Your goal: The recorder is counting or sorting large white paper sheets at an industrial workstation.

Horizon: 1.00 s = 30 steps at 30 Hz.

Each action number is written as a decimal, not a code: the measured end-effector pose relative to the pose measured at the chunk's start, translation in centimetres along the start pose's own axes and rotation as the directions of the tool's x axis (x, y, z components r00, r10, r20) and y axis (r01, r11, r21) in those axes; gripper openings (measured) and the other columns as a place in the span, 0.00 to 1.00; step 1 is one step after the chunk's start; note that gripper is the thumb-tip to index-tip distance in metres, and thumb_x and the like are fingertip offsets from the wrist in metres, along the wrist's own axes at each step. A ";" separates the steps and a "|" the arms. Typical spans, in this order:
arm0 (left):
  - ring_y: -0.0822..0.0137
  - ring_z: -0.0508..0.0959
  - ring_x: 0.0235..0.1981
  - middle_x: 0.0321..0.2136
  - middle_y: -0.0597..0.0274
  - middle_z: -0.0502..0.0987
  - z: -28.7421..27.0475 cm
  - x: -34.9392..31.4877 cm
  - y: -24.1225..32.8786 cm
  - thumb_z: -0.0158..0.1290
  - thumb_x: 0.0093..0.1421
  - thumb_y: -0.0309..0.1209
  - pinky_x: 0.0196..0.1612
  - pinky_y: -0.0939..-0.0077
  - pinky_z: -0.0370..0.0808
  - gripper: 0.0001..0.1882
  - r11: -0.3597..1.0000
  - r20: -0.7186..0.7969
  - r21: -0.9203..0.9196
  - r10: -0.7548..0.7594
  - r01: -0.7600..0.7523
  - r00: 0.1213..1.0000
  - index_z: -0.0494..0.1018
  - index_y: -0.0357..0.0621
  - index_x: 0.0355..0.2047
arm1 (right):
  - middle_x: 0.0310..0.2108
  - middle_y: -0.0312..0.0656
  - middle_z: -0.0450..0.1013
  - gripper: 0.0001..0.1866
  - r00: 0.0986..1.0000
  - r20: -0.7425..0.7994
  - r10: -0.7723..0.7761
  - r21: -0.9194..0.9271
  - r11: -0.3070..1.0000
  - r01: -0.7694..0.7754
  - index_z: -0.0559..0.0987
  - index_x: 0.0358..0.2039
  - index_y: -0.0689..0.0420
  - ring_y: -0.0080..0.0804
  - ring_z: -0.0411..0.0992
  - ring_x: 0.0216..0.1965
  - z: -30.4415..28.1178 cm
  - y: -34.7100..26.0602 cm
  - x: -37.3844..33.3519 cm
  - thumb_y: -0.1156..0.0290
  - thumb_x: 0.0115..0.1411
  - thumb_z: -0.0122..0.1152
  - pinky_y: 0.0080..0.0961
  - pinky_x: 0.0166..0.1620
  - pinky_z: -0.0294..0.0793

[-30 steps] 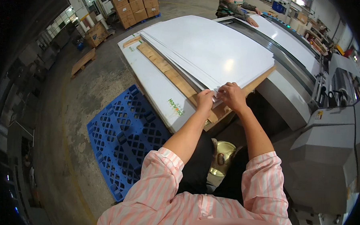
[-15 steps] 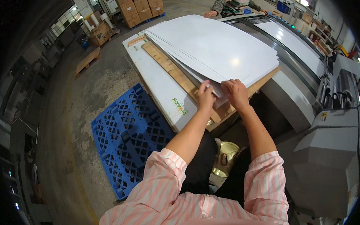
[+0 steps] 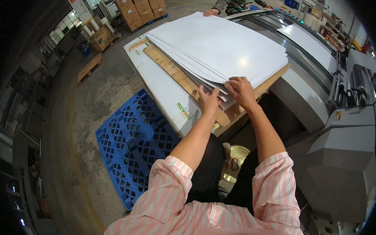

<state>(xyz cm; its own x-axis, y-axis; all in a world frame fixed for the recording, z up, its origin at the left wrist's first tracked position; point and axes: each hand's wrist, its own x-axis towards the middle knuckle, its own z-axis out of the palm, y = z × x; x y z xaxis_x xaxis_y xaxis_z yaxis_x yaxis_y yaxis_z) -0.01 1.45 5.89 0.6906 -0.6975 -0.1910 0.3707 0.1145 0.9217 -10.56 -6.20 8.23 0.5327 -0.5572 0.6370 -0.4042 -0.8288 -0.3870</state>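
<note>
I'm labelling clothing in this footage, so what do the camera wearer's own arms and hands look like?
Both the left sleeve and right sleeve are loose, with pink and whitish stripes, ending near the elbows in bands that look folded back. The forearms below are uncovered. Neither the left hand nor right hand wears a glove, and no watch shows.

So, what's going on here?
Someone in a pink-striped shirt is handling a stack of large white sheets. Their right hand appears to pinch a slightly raised near corner; the left hand, thumb and forefinger apart, is at the sheet edges beside it. Across the stack, a co-worker's hand is at the far edge.
</note>
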 end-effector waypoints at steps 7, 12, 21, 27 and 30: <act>0.76 0.66 0.18 0.18 0.68 0.65 -1.7 1.6 -0.9 0.48 0.56 0.36 0.21 0.83 0.65 0.10 0.998 0.257 -0.062 -0.016 0.033 0.966 0.68 0.41 0.24 | 0.33 0.41 0.73 0.08 0.999 -0.049 -0.016 0.010 1.000 0.017 0.78 0.28 0.55 0.41 0.67 0.37 0.6 -0.8 0.3 0.67 0.48 0.58 0.32 0.40 0.67; 0.76 0.64 0.17 0.16 0.69 0.64 -1.9 1.3 -0.8 0.47 0.53 0.30 0.22 0.83 0.65 0.07 0.998 0.268 0.057 -0.027 0.012 0.963 0.68 0.43 0.21 | 0.33 0.42 0.73 0.10 0.994 -0.103 -0.042 0.034 0.998 0.046 0.78 0.29 0.58 0.44 0.68 0.37 1.4 -0.5 0.5 0.66 0.49 0.57 0.32 0.39 0.68; 0.77 0.63 0.16 0.15 0.70 0.62 -1.5 0.8 -0.4 0.47 0.51 0.28 0.19 0.84 0.61 0.07 0.995 0.228 0.088 -0.063 0.043 0.972 0.66 0.43 0.17 | 0.22 0.44 0.72 0.18 0.887 0.100 0.450 0.512 0.741 -0.433 0.76 0.34 0.61 0.25 0.68 0.26 2.4 -0.2 1.5 0.57 0.55 0.51 0.22 0.31 0.67; 0.78 0.62 0.16 0.14 0.70 0.61 -0.8 0.3 0.1 0.47 0.50 0.27 0.18 0.84 0.60 0.07 0.996 0.176 0.058 -0.084 0.075 0.981 0.66 0.43 0.17 | 0.20 0.43 0.71 0.19 0.895 0.081 0.439 0.558 0.724 -0.406 0.76 0.32 0.61 0.27 0.66 0.22 2.8 0.8 1.4 0.57 0.55 0.51 0.24 0.28 0.65; 0.78 0.61 0.15 0.14 0.70 0.60 -1.3 0.4 0.1 0.47 0.50 0.27 0.18 0.84 0.59 0.07 0.997 0.174 0.032 -0.080 0.075 0.981 0.66 0.43 0.16 | 0.21 0.45 0.72 0.17 0.880 0.139 0.455 0.568 0.691 -0.447 0.76 0.32 0.60 0.29 0.68 0.23 2.5 -0.1 1.3 0.58 0.55 0.51 0.25 0.29 0.66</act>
<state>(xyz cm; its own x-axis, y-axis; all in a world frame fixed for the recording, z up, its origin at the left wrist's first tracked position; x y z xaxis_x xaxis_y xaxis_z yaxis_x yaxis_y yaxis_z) 1.11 2.05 5.47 0.5400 -0.8169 -0.2024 0.4016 0.0388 0.9150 -7.97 -7.00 7.47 0.3878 -0.8743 0.2919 -0.0952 -0.3530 -0.9308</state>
